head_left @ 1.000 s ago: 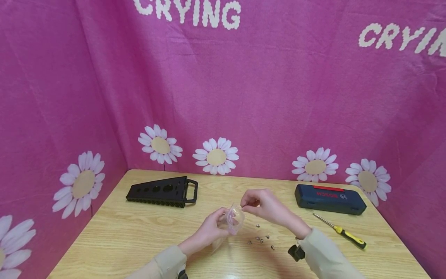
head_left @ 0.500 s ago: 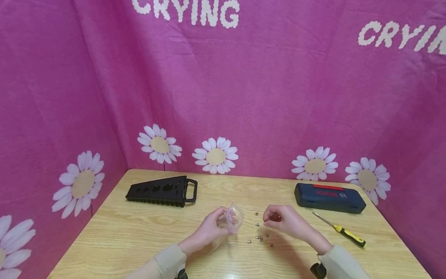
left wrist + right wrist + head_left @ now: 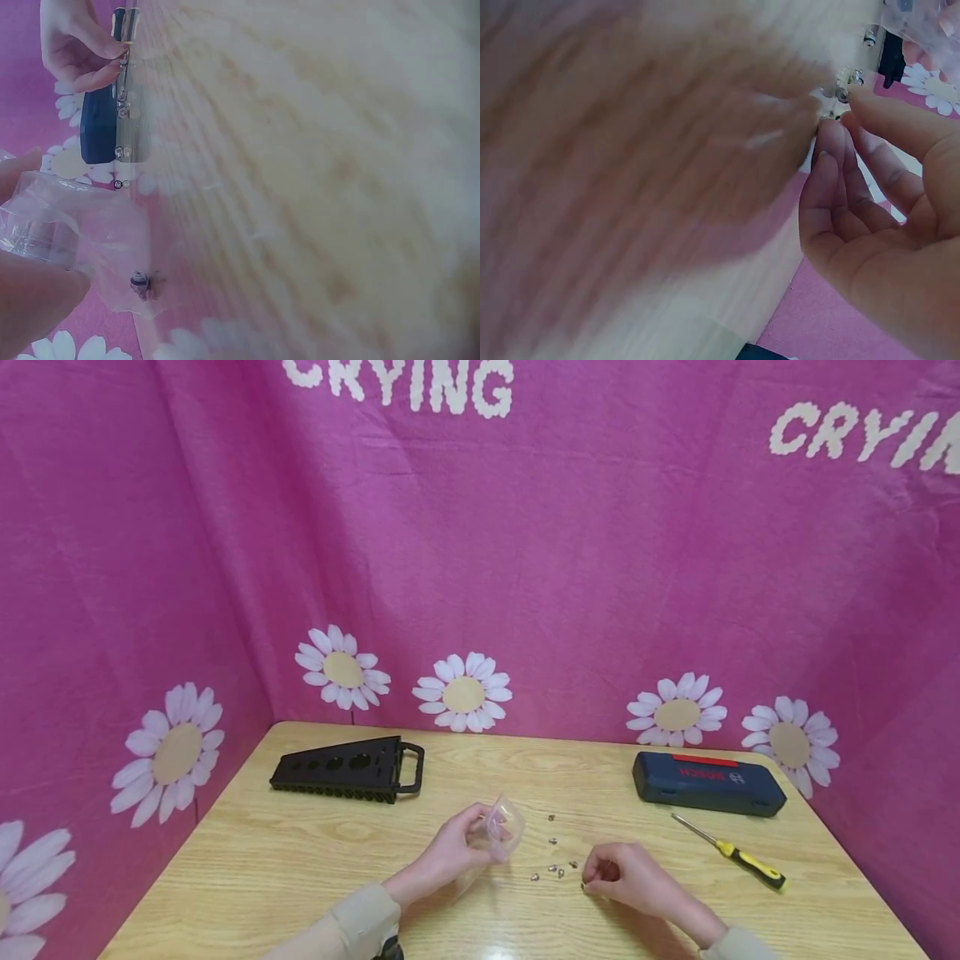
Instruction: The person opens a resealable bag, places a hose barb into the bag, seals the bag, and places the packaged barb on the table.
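My left hand [image 3: 450, 853] grips a clear plastic bag [image 3: 504, 831], its mouth spread towards the right. Through the film in the left wrist view, small metal screws [image 3: 140, 283] show low in the bag. Down at the tabletop, my right hand [image 3: 633, 881] has its thumb and fingertips closed at one small screw [image 3: 582, 887]; the other fingers are curled in. Several more screws [image 3: 561, 873] lie scattered between the bag and that hand.
A black slotted holder with a handle [image 3: 337, 770] lies at the back left of the wooden table [image 3: 300, 877]. At the right are a dark blue case [image 3: 708, 785] and a yellow and black screwdriver [image 3: 750, 862]. Pink fabric [image 3: 570, 568] hangs behind.
My right hand has moved from the bag's mouth rightwards and down to the nearest screw. One more screw lies on the table behind the others. The left hand has stayed in place with the bag.
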Demonstrator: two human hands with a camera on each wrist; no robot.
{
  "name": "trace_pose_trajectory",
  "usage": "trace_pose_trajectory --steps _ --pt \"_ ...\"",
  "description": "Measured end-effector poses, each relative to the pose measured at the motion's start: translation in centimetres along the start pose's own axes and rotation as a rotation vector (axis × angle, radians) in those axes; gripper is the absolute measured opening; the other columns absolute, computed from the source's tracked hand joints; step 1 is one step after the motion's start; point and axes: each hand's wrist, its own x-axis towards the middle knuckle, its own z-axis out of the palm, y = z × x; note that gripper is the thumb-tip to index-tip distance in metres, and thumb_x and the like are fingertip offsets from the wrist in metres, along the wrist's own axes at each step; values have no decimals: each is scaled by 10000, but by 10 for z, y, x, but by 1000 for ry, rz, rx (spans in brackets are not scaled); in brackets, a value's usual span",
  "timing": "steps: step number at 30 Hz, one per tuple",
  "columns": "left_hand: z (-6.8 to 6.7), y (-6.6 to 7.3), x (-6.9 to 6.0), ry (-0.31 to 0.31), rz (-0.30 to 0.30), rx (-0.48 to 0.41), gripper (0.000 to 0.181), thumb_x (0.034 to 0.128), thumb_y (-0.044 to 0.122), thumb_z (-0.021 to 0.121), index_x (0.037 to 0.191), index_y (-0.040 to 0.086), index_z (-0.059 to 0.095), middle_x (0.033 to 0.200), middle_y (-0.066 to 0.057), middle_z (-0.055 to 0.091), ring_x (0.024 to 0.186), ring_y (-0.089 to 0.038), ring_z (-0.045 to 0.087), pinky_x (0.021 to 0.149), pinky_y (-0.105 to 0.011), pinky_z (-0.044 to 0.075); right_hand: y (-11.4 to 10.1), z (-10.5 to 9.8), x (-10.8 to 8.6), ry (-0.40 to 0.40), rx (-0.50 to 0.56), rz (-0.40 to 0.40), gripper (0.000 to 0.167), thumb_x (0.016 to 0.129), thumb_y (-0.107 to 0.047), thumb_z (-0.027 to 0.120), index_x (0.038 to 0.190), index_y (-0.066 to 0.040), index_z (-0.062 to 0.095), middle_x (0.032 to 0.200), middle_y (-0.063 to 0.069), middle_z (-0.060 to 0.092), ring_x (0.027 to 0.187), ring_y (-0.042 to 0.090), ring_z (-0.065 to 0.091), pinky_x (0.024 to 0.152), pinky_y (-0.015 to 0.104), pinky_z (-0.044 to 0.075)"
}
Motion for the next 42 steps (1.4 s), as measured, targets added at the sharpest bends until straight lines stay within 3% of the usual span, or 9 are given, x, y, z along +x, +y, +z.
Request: trace_pose_trajectory --steps 11,17,23,30,42 --pt "1 1 0 1 -5 -14 459 791 6 770 1206 70 586 1160 -142 718 1172 -332 643 1097 -589 419 0 5 0 24 -24 -3 116 814 -157 795 805 -124 684 737 -94 641 651 -90 478 575 139 441" --pt "0 1 -1 -4 -4 -25 438 800 6 762 1197 73 591 1157 -136 723 1167 -313 647 1099 -587 417 1 5 0 22 -60 -10 93 829 -108 769 800 -137 686 739 -101 633 653 -90 465 576 139 437" --pt "0 1 0 -2 6 -25 429 803 13 767 1191 70 594 1149 -137 728 1178 -316 640 1107 -595 402 -5 1 1 9 -32 -24 83 878 -116 723 820 -127 665 744 -86 638 661 -89 472 571 144 433" --pt "0 1 -1 -1 11 -24 441 797 13 765 1199 81 597 1143 -131 736 1198 -318 622 1098 -613 399 -18 -8 9 58 17 -101 90 894 -73 695 845 -101 625 758 6 687 689 -89 523 580 153 479" --pt "0 2 -1 -8 1 -32 448 801 13 765 1208 82 590 1159 -136 731 1196 -323 631 1110 -606 395 -58 -19 36 102 85 -183 36 896 -101 711 879 -110 681 801 36 717 742 -60 586 641 181 545"
